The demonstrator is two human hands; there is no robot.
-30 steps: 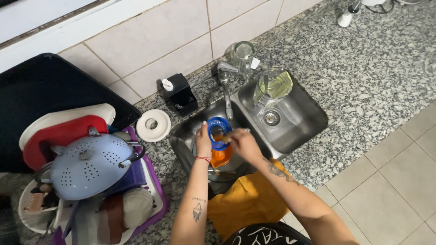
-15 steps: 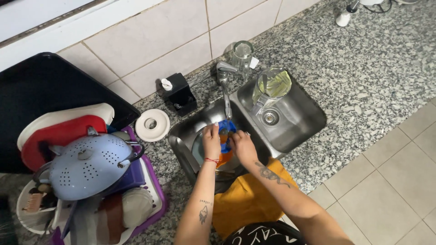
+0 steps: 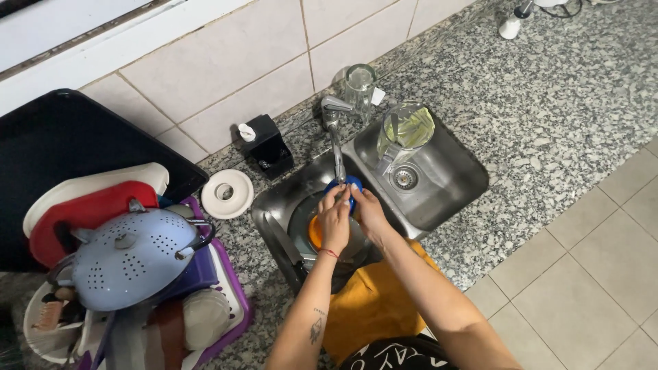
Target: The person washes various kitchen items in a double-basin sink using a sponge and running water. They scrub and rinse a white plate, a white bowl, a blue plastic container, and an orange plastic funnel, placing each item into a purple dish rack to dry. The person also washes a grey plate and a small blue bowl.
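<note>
Head view, hands: left hand (image 3: 335, 220) and right hand (image 3: 368, 211) meet over the sink (image 3: 452, 195), fingers curled around a blue round object (image 3: 347, 185).
Blue object: held right under the tap (image 3: 335, 140), mostly hidden by the fingers (its kind cannot be told).
Below the hands: an orange dish (image 3: 314, 234) in the left basin.
Right basin: a glass blender jug (image 3: 403, 130) near the drain.
Counter: a white round lid (image 3: 227, 193) and a black dispenser (image 3: 266, 145).
Left side: a pale blue colander (image 3: 130, 259) atop stacked dishes.
</note>
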